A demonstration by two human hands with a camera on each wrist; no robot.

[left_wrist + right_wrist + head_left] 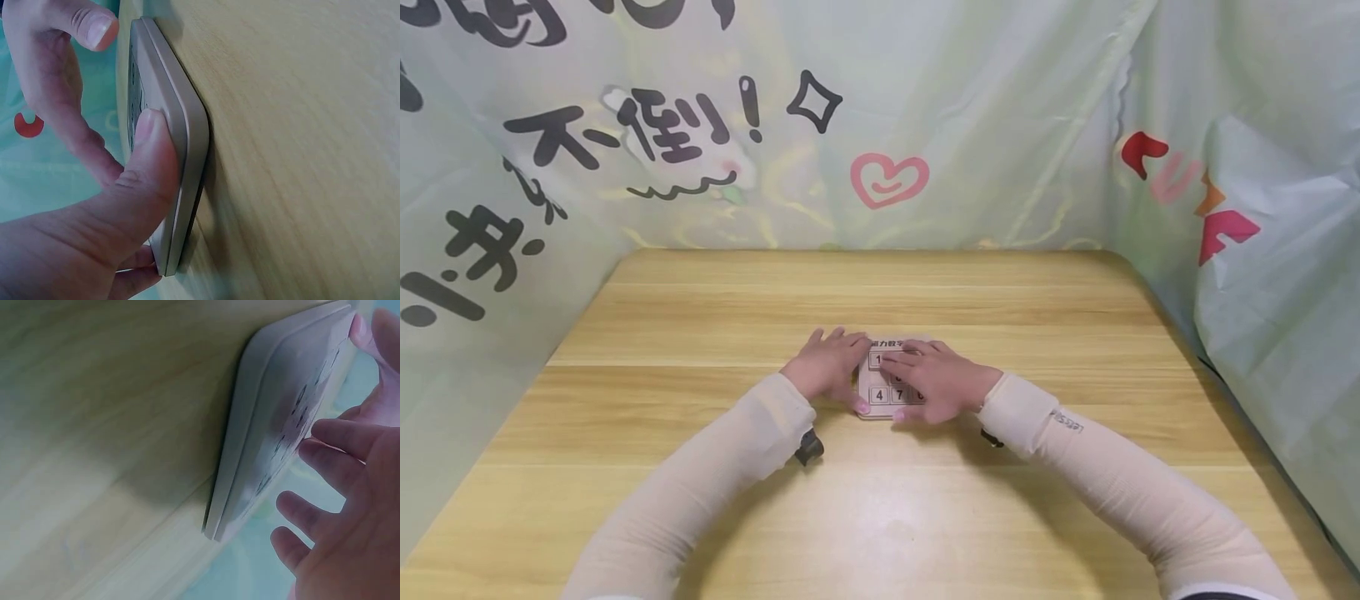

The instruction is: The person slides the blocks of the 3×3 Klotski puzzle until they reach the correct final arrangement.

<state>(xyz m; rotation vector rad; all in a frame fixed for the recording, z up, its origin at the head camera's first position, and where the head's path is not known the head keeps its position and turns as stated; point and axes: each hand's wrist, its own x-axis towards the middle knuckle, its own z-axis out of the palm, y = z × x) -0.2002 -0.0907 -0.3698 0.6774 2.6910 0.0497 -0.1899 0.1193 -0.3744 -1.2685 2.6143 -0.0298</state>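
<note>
A flat, pale number slide puzzle [880, 408] with rounded corners lies on the table, its printed tiles facing up; 1, 4 and 7 can be read. My left hand [829, 367] holds its left side, thumb on the near corner and fingers at the far edge. In the left wrist view the left thumb [150, 150] presses on the puzzle's rim [187, 106]. Over the right half spreads my right hand [947, 382], its fingertips at the tiles, hiding several of them. The right wrist view shows the right fingers [337, 462] fairly straight and spread above the face.
The wood-grain table [895, 517] extends around the puzzle on all sides. A pale printed cloth [1000, 150] hangs behind the table and along both sides. Both forearms wear light sleeves [700, 492], with a small black device [809, 447] at the left wrist.
</note>
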